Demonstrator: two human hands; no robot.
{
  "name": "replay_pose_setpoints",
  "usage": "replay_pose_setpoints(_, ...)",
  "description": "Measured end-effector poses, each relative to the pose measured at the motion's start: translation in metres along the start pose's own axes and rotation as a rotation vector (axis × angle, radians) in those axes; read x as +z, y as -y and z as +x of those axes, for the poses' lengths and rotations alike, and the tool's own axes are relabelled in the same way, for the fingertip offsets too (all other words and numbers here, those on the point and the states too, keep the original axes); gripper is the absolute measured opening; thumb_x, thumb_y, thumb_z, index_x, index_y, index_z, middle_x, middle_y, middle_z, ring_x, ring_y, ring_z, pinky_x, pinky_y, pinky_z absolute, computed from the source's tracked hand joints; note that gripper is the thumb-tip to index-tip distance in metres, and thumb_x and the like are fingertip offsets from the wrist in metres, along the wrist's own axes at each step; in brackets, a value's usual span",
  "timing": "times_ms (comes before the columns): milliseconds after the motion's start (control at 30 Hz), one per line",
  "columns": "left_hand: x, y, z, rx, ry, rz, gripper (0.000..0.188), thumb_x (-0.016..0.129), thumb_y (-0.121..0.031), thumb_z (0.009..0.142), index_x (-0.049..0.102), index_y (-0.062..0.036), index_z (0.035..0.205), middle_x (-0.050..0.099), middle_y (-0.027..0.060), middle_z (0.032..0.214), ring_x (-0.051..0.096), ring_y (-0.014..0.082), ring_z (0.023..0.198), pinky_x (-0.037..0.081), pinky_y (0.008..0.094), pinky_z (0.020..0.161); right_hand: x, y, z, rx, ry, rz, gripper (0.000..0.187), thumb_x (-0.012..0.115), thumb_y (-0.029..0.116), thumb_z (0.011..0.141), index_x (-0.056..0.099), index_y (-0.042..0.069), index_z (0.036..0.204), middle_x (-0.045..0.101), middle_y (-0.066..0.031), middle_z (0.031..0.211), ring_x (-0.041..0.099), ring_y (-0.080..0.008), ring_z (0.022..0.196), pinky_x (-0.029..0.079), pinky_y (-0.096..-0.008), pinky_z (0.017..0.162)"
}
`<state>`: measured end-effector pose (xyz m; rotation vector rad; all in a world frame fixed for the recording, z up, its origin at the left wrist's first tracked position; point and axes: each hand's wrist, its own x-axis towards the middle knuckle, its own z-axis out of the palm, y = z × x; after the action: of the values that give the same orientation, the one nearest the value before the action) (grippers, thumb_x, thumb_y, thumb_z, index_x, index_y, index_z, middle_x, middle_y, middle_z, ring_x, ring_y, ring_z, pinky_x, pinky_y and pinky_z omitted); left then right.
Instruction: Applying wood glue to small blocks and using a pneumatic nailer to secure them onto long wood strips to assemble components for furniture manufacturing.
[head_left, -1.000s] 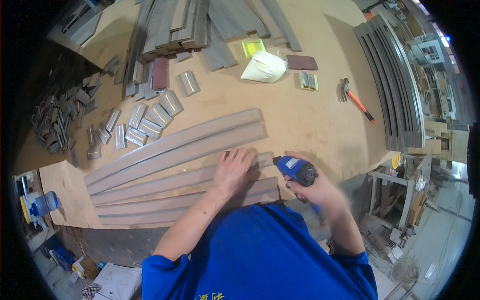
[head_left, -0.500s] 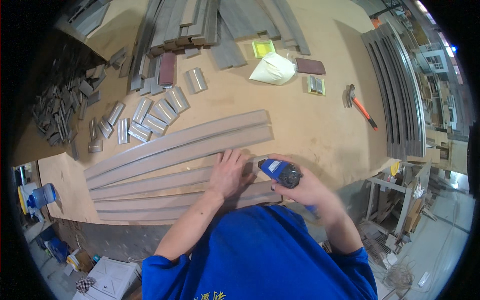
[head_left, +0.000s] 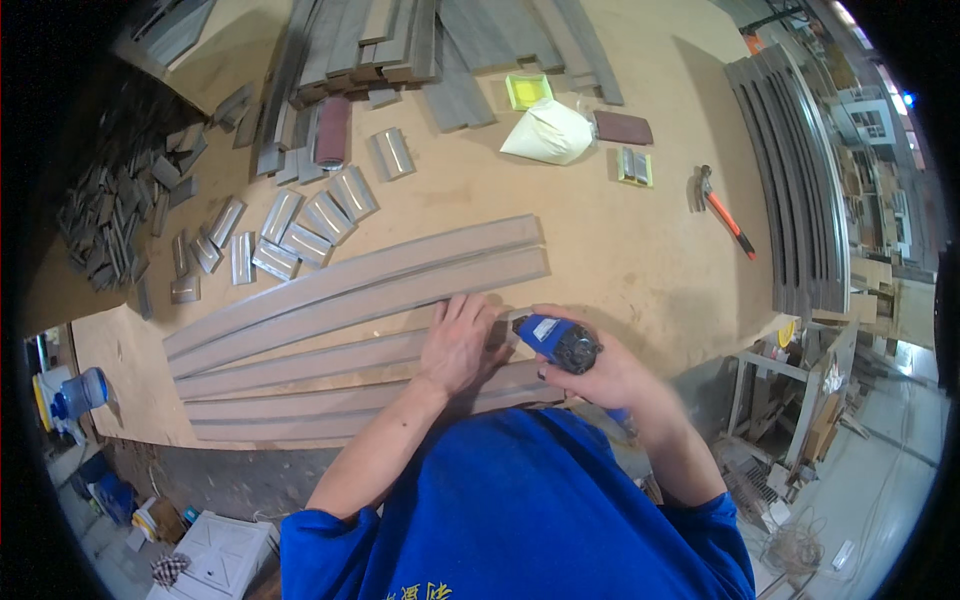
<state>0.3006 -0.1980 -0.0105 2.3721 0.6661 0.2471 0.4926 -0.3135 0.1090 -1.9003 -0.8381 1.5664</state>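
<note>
My right hand is wrapped round a blue hand-held power tool with a dark, rounded rear end. The tool's front sits over the right end of a long wood strip with a brownish face and grey edges; the exact contact point is hidden. My left hand grips that same strip just left of the tool, fingertips over its far side. Beyond it lie two similar strips, side by side. More strips lie nearer me, partly covered by my left forearm and blue shirt.
Several short grey pieces lie at left, beside a heap of offcuts. Stacked boards and a maroon roll are at the back. A white bag, an orange-handled hammer and upright grey lengths stand farther right.
The view has shifted slightly. Both hands keep nearly the same place, with the power tool still at the strip's right end; its front has edged slightly left.
</note>
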Motion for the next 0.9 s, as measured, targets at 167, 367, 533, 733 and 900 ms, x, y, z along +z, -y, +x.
replay_pose_setpoints(167,0.001,0.000,0.000,0.008,-0.011,0.004,0.050,0.083,-0.031,0.080,0.066,-0.0096,0.122,0.061,0.0079,0.118,0.055,0.0284,0.117,0.044,0.0437,0.099,0.003,-0.007,0.001,-0.040,-0.019,-0.024,0.071,0.079,0.012,0.088,0.052,0.016,0.154,0.069,-0.0069,0.118,0.066,-0.0150,0.099,0.054,-0.0309,0.083)
replay_pose_setpoints(367,0.000,0.001,-0.001,0.007,0.005,0.026,0.050,0.082,-0.032,0.080,0.066,-0.0093,0.122,0.061,0.0081,0.118,0.054,0.0289,0.117,0.044,0.0437,0.098,0.004,0.004,0.000,0.049,-0.003,0.023,0.073,0.075,0.006,0.089,0.049,0.018,0.156,0.068,-0.0011,0.101,0.064,-0.0091,0.076,0.056,-0.0265,0.062)
replay_pose_setpoints(533,0.002,0.002,-0.001,0.021,-0.019,0.018,0.049,0.082,-0.032,0.080,0.066,-0.0091,0.121,0.060,0.0086,0.117,0.054,0.0294,0.116,0.044,0.0441,0.098,0.003,0.013,-0.001,0.129,0.021,0.062,0.073,0.075,0.007,0.090,0.048,0.018,0.157,0.068,-0.0010,0.099,0.063,-0.0085,0.071,0.055,-0.0260,0.060)
replay_pose_setpoints(733,0.000,0.002,-0.001,0.024,-0.004,0.025,0.049,0.082,-0.031,0.079,0.066,-0.0087,0.119,0.060,0.0091,0.117,0.055,0.0301,0.116,0.044,0.0449,0.097,0.006,0.001,-0.004,0.073,-0.016,0.059,0.071,0.075,0.008,0.092,0.049,0.019,0.157,0.068,-0.0013,0.097,0.065,-0.0086,0.073,0.055,-0.0262,0.060)
replay_pose_setpoints(900,-0.001,0.002,-0.002,0.046,-0.028,0.013,0.050,0.084,-0.028,0.076,0.065,-0.0091,0.119,0.060,0.0088,0.118,0.055,0.0310,0.115,0.045,0.0450,0.096,0.008,-0.009,-0.013,0.010,-0.027,0.041,0.069,0.080,0.019,0.087,0.055,0.014,0.151,0.070,-0.0108,0.117,0.066,-0.0163,0.103,0.054,-0.0325,0.094)
